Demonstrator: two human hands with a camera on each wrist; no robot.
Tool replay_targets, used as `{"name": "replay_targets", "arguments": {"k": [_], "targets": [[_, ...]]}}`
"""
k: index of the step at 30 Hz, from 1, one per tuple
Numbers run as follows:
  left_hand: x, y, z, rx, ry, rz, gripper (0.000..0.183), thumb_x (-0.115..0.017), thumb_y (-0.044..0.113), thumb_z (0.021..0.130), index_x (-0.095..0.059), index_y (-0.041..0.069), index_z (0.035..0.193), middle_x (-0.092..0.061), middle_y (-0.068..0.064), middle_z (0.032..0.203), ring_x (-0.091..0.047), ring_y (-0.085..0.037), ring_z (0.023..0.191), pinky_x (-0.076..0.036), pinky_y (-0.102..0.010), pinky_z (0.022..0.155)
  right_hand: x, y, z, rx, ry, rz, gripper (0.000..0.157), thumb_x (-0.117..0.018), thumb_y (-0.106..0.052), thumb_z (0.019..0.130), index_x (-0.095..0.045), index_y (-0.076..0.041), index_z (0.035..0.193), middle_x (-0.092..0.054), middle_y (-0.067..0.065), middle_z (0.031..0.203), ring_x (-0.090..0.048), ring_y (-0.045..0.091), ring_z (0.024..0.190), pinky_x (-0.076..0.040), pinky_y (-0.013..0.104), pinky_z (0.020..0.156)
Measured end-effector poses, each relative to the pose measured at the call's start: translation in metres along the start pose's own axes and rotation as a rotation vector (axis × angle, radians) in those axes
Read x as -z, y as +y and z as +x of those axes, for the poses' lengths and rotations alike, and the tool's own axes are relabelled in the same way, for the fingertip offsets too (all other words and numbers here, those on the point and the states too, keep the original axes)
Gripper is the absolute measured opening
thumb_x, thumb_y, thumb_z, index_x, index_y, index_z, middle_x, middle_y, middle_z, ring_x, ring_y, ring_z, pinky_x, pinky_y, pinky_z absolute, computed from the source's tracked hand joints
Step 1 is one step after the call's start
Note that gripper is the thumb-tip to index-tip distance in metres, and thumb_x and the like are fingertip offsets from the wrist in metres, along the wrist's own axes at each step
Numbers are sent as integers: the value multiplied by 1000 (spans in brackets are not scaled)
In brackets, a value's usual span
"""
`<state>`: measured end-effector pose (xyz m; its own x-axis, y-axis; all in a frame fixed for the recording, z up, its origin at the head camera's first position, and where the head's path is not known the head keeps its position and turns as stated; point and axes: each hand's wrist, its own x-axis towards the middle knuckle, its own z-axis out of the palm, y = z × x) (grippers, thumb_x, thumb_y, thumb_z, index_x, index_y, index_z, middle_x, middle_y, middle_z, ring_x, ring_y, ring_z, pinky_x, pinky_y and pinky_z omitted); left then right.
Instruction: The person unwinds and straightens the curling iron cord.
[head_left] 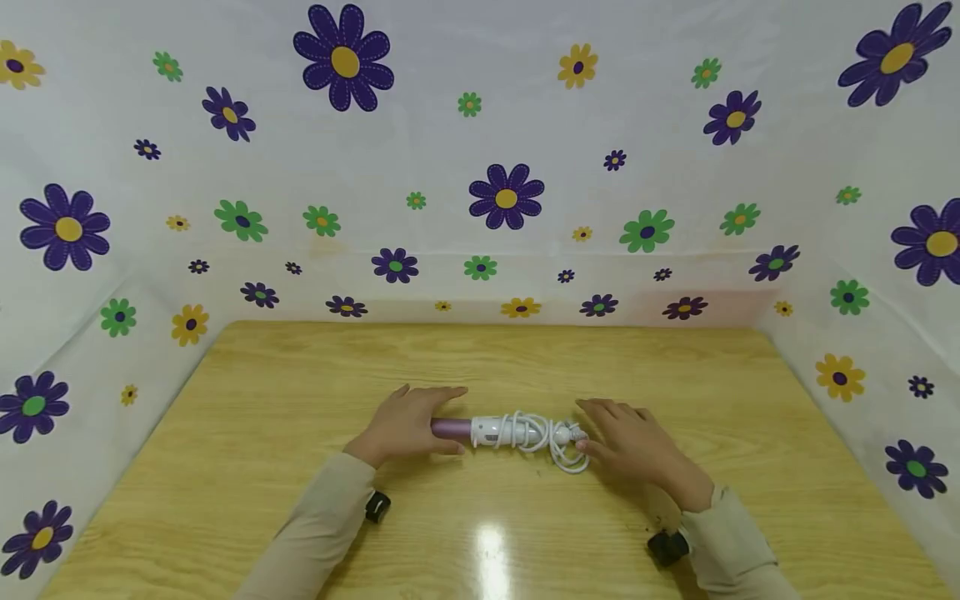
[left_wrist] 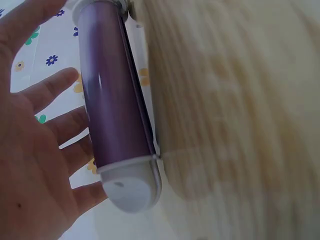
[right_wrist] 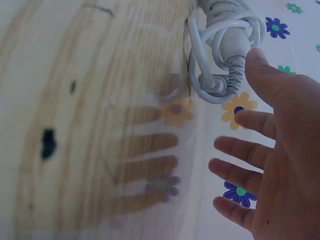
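A hair curling iron (head_left: pixel 486 432) lies crosswise on the wooden table, its purple barrel (left_wrist: pixel 112 90) to the left and its white handle to the right. White cord (right_wrist: pixel 197 47) is wound about the handle in loose loops. My left hand (head_left: pixel 405 425) stands at the barrel end, fingers and thumb spread on either side of it. The left wrist view shows the white end cap (left_wrist: pixel 130 185) near the little finger. At the cord end is my right hand (head_left: pixel 633 437), fingers extended. Its thumb is close to the cord; contact is unclear.
The wood-grain table (head_left: pixel 480 358) is glossy and reflects a bright light near its front. White cloth (head_left: pixel 427 158) printed with flowers stands behind it and along both sides. Black devices sit at the left wrist (head_left: pixel 377 507) and right wrist (head_left: pixel 667 547).
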<state>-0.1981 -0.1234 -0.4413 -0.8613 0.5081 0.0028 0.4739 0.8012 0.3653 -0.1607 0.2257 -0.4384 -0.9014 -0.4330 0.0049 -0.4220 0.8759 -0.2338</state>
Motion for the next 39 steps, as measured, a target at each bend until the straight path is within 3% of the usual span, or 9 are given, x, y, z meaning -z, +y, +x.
{"name": "replay_targets", "arguments": {"k": [4,7,13,21,31,39], "targets": [[-2,-1,1,2,-25,-94,81,-78,54,71,-49,26,141,-60,-2,136,-61,-23,113,-46,-45,93,-5,4,-1,28,-12,80,58,-61,-39,93,-47,-9,140,-55,15,135,-52,41,122,-36,67,94],[-3,-2,1,27,-63,-178,76,-80,51,71,-52,26,138,-63,-2,128,-62,-20,106,-48,-39,84,-8,6,-2,50,-5,139,52,-63,-34,92,-51,-8,136,-59,13,129,-55,39,119,-36,66,94],[-1,-3,0,76,-138,-265,69,-80,50,71,-56,26,132,-65,0,118,-60,-15,102,-48,-40,84,-10,8,-1,101,8,200,40,-63,-26,93,-56,-8,128,-63,10,121,-58,35,110,-41,59,89],[-5,-9,3,103,-163,-289,54,-81,40,74,-61,26,122,-65,1,113,-58,-14,96,-46,-38,83,-9,12,2,143,29,260,30,-62,-17,94,-58,-5,121,-67,9,113,-61,30,101,-46,50,88],[-10,-11,6,83,-150,-343,33,-79,26,79,-67,24,109,-66,1,102,-57,-13,87,-46,-36,80,-13,15,8,77,-52,475,30,-60,-16,95,-57,0,121,-67,7,104,-62,17,95,-50,29,83],[-15,-11,4,88,-115,-343,34,-78,30,78,-68,23,110,-68,3,103,-57,-12,86,-45,-34,77,-16,13,6,1,-59,553,31,-62,-18,93,-58,1,118,-66,6,99,-60,11,89,-50,24,76]]}}
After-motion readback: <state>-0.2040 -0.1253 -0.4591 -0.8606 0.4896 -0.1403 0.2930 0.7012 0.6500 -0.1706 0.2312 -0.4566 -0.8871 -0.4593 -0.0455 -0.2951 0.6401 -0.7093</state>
